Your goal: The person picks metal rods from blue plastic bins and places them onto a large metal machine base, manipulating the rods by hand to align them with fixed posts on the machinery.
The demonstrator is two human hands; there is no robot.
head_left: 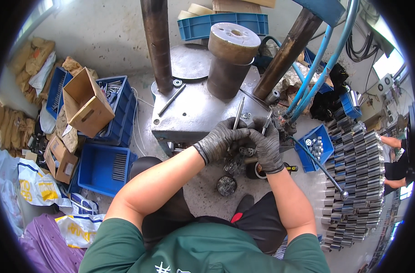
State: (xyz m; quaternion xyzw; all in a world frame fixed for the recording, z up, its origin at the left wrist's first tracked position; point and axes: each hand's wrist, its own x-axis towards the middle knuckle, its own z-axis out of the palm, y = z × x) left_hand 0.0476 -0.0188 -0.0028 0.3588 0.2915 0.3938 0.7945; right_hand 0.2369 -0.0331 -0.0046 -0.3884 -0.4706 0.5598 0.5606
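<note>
The left gloved hand (222,139) is closed around a slender metal rod (239,113), which points up and away over the near edge of the machine bed (196,116). Just beside it, the right gloved hand (268,149) grips a slim metal tool (267,122) whose exact kind I cannot tell. Small metal pieces (246,116) lie on the bed just beyond. Farther left, a longer rod (172,99) rests near a small ring (177,82). At right, shiny metal cylinders (355,182) stand stacked.

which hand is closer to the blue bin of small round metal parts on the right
Right. The right hand is left of the blue bin, apart from it; the left hand is farther left, on the right hand's far side.
</note>
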